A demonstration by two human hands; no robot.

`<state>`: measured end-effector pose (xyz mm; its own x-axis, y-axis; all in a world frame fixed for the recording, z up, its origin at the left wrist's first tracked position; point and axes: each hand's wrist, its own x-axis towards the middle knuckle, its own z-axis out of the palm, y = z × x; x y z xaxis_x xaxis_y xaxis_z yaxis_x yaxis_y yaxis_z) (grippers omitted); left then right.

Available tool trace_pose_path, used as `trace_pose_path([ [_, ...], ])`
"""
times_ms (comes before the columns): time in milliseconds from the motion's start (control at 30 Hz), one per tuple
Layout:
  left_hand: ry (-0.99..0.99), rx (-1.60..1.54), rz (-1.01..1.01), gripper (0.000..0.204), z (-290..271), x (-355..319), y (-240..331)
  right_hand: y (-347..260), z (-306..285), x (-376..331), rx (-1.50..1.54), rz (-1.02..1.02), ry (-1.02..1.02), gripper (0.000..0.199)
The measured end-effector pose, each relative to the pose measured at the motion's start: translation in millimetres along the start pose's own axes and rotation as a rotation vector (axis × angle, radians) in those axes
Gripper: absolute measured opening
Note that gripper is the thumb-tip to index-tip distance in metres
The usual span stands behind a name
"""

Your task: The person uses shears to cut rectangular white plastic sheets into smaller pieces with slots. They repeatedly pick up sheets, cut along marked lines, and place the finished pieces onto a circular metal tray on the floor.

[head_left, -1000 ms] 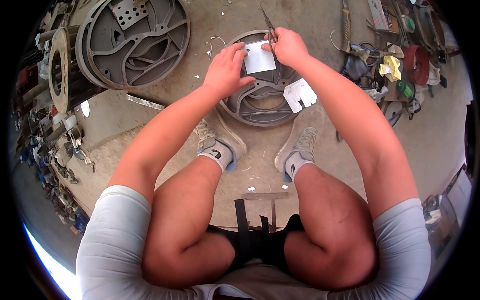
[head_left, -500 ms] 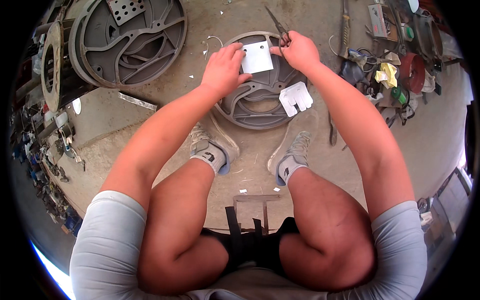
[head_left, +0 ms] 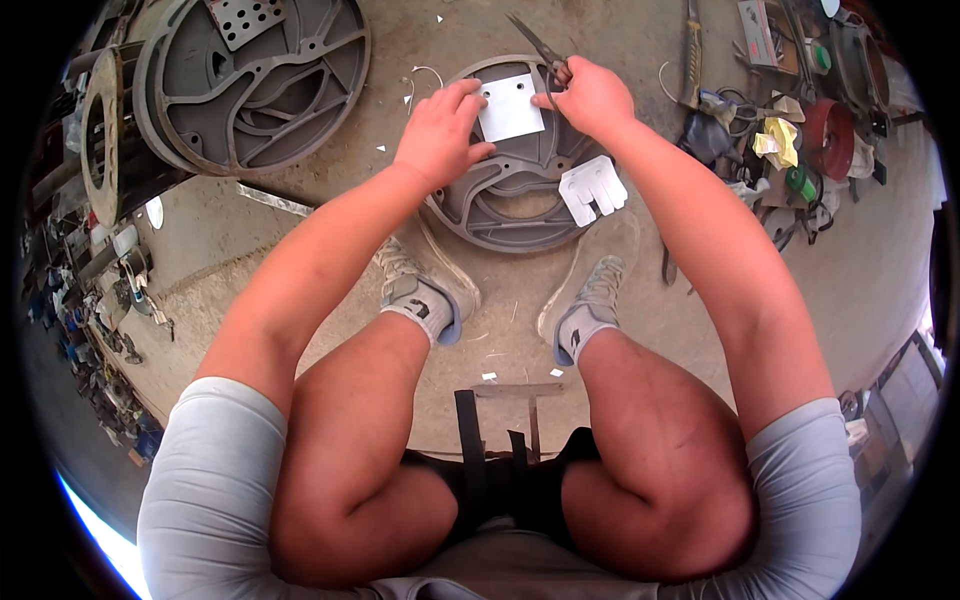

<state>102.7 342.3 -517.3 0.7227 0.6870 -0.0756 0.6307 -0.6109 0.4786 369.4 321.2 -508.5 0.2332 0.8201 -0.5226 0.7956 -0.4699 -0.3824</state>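
Observation:
A white rectangular sheet with two small dark holes along its far edge lies on a round grey metal wheel casting. My left hand rests at the sheet's left edge, with fingers and thumb spread and fingertips touching it. In my right hand is a pair of dark scissors, blades pointing away and to the left. My right thumb reaches the sheet's right edge. A second white piece, cut with slots, sits on the wheel's right rim.
At the left, larger spoked wheels are stacked with a perforated plate on top. Tools, a hammer-like handle, a crumpled yellow wrapper and a red ring-shaped part clutter the right. White scraps lie near my shoes.
The view has shifted slightly. Both hands stay about the sheet, and the scissors remain in my right hand, turned a little further left.

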Motion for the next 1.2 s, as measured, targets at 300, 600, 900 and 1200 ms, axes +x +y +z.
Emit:
trace_pose_path([
  [300,0.008,-0.017,-0.002,0.060,1.1,-1.2,-2.4,1.3,2.5,0.3,0.012,-0.015,0.012,0.061],
  [600,0.018,-0.021,0.004,0.059,0.2,0.2,-0.9,2.6,4.1,1.3,0.033,-0.022,0.022,0.063],
  [900,0.053,-0.090,-0.031,0.068,-4.1,5.1,7.0,3.5,2.4,-0.4,0.066,-0.030,0.029,0.065],
  [1200,0.197,-0.166,0.175,0.074,-50.6,-10.1,45.9,-0.9,9.1,-50.2,0.799,-0.063,-0.006,0.048],
])
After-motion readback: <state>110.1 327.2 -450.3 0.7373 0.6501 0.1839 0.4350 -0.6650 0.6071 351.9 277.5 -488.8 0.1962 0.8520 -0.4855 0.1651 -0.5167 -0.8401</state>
